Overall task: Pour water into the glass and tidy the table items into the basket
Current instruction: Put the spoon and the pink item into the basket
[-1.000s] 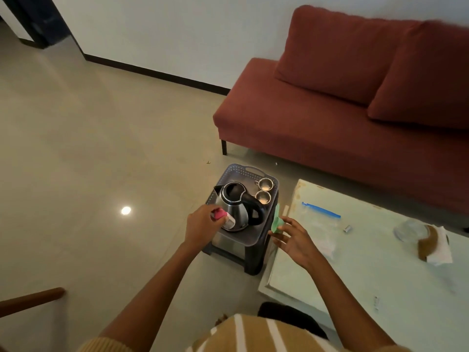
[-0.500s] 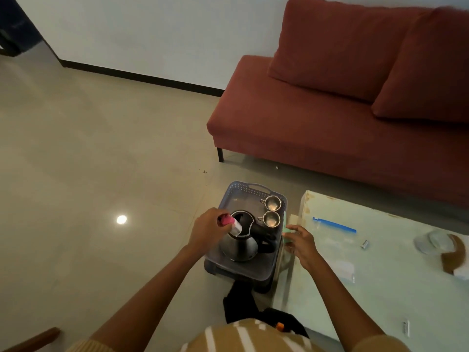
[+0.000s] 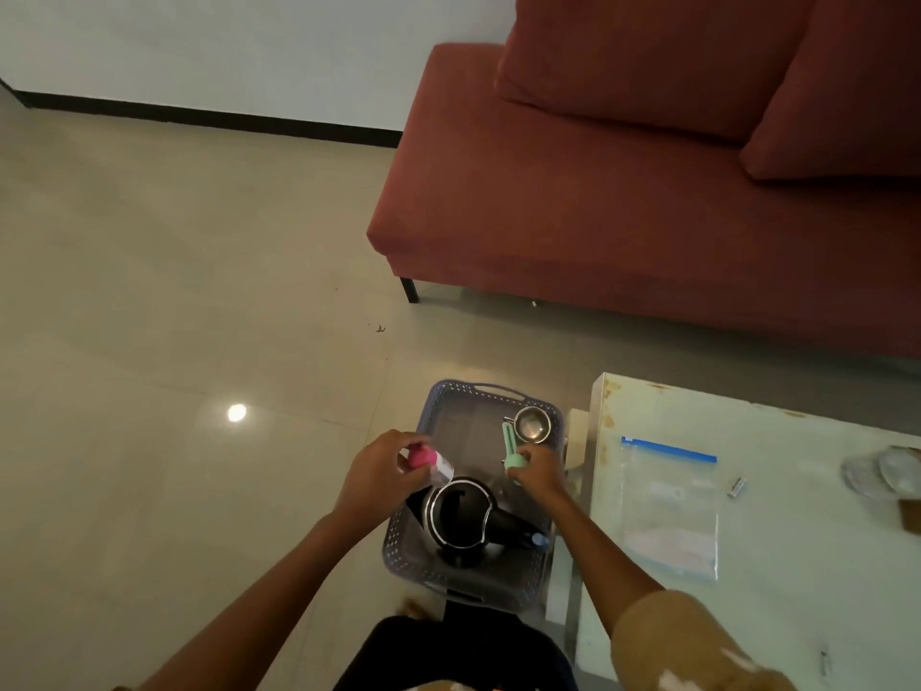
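The basket (image 3: 448, 406) beside the desk (image 3: 797, 566) holds the kettle (image 3: 458, 516), so I'm on the tidying step. My left hand (image 3: 379, 471) grips a pink bottle (image 3: 421, 457) and my right hand (image 3: 540, 471) a green tool (image 3: 513, 448), both over the basket. Next I'd lower and release them clear of the kettle.

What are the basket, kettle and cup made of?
Basket: looks like moulded plastic, matt grey-lilac, with perforated lattice walls.
Kettle: likely polished stainless steel, from its bright mirror-like rim; the handle looks black plastic.
Cup: probably steel too, shiny silvery inside.
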The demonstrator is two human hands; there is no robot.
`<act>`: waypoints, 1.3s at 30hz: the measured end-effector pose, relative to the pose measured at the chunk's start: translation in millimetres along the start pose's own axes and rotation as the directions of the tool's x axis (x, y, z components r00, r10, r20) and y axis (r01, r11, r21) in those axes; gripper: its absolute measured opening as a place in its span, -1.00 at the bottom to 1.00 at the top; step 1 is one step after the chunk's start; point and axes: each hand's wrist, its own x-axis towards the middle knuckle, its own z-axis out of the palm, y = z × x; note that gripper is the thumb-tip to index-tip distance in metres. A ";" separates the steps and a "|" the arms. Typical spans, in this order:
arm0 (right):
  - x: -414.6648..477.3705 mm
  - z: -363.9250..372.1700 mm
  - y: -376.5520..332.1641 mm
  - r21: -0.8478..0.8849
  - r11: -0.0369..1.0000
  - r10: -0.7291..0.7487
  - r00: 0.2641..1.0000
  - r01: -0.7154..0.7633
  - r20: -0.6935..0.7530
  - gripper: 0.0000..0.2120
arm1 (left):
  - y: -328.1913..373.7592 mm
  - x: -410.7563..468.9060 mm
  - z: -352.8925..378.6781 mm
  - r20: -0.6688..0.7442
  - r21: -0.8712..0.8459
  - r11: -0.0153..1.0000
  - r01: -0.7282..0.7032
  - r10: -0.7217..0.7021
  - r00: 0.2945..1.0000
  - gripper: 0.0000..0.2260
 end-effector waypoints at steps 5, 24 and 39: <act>29.3 17.5 -19.4 -0.489 0.858 -0.147 0.988 0.154 0.054 -0.68 | -7.8 19.6 0.7 0.028 0.015 1.000 0.008 -0.008 1.000 -0.68; 97.3 68.9 -19.5 -0.883 0.377 -0.240 0.950 0.280 0.199 -0.73 | -29.3 58.4 26.3 0.060 -0.009 1.000 0.019 -0.019 0.998 -0.67; 7.2 -6.9 -73.5 0.312 0.944 -0.169 0.968 0.106 0.185 -0.86 | -0.8 57.7 31.7 0.099 0.158 0.987 -0.012 -0.003 0.995 -0.53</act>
